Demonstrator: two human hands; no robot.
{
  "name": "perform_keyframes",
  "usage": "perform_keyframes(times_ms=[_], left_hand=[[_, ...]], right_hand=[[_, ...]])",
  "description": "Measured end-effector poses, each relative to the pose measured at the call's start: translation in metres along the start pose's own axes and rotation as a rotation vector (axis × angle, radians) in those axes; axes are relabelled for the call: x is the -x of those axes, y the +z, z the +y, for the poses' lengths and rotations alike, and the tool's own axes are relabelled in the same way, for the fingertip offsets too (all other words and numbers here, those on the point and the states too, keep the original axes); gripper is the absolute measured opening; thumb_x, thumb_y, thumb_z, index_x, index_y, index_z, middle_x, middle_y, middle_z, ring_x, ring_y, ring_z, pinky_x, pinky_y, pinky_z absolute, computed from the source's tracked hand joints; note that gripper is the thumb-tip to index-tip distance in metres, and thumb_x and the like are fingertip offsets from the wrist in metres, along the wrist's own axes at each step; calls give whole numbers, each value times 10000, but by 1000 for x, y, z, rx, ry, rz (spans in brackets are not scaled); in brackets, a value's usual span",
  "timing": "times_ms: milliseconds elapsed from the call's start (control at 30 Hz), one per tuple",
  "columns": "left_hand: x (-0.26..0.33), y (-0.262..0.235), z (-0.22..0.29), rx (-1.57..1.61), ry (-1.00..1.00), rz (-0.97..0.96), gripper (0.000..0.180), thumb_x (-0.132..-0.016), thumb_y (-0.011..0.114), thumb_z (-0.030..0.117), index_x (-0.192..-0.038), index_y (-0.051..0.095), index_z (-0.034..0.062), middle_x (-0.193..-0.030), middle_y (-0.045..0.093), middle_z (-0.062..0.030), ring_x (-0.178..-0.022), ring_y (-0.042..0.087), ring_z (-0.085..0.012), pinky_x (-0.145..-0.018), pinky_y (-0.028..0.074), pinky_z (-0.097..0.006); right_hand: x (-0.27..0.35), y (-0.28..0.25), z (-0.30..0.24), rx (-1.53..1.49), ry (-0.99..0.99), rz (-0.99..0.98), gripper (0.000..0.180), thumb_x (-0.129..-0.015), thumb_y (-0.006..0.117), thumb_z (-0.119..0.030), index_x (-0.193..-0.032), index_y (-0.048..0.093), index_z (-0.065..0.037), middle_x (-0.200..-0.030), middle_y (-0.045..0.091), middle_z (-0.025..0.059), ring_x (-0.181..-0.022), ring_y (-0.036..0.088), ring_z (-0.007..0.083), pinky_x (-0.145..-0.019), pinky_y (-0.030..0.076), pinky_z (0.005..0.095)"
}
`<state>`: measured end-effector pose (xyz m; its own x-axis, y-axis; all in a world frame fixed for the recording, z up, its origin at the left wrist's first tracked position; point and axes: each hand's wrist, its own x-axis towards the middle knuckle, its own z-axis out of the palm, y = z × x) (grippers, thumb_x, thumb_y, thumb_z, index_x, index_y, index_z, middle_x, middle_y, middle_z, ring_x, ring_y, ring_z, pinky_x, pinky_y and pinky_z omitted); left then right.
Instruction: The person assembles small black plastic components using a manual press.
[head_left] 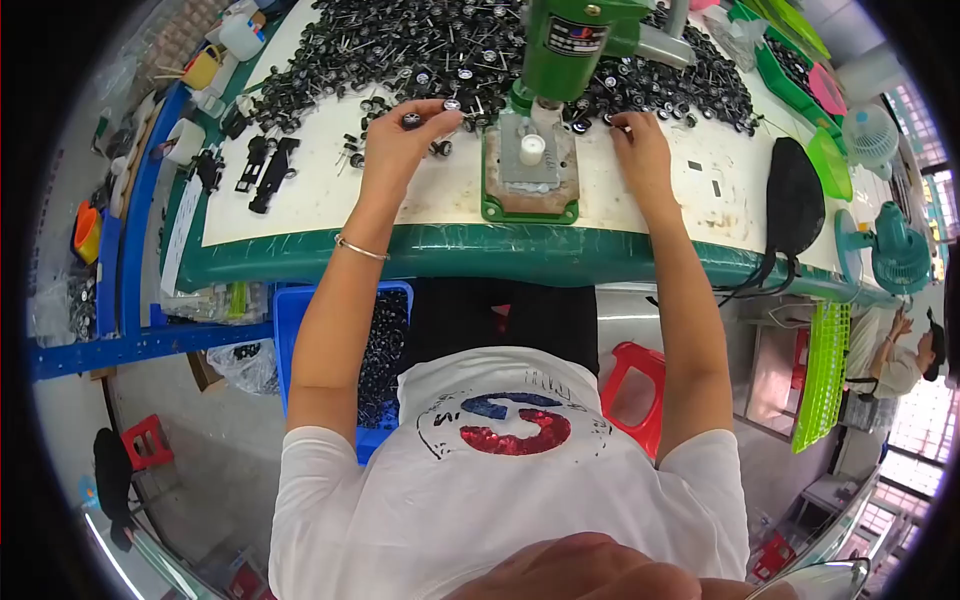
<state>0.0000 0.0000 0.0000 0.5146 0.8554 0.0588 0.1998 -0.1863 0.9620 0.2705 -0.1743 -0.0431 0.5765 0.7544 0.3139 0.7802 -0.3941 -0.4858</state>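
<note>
My left hand is closed on a small black toy wheel with a silvery hub, held at the fingertips. Another black wheel shows by the same fingers; whether an axle joins the two is hidden. My right hand has its fingers bent together at the near edge of the wheel pile, and what they pinch is too small to make out. Between my hands stands a green bench press. On its base, a metal plate carries a round white fixture.
A large heap of black wheels and axles covers the table's far side. Black toy chassis parts lie at left, a black cap at right. A blue bin of black parts sits below the table edge. Another person is at far right.
</note>
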Motion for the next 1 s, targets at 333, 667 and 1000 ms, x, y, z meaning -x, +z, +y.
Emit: perform_keyframes(times_ms=[333,667,1000], left_hand=[[17,20,5,432,-82,-160,240,-798,723,64,-1015,678,-27,-900,711,-71,-628,480,-58,-562,380,-190],[25,41,18,457,-12,-162,224,-768,770,117,-954,705,11,-772,615,28,-672,493,-36,-599,380,-188],[26,59,35,402,0,-235,201,-782,758,135,-949,716,30,-831,613,18,-797,548,-64,-743,439,-230]], right_hand=[[20,-9,-94,-899,77,-315,234,-865,663,-147,-1063,685,-25,-944,653,58,-809,601,125,-721,477,250],[27,-8,-104,-590,-82,-221,235,-862,660,-218,-1036,714,-69,-909,571,42,-820,544,152,-747,445,283],[22,-15,-77,-909,27,-267,380,-888,650,-208,-1222,600,-34,-991,626,21,-825,571,98,-774,484,251]])
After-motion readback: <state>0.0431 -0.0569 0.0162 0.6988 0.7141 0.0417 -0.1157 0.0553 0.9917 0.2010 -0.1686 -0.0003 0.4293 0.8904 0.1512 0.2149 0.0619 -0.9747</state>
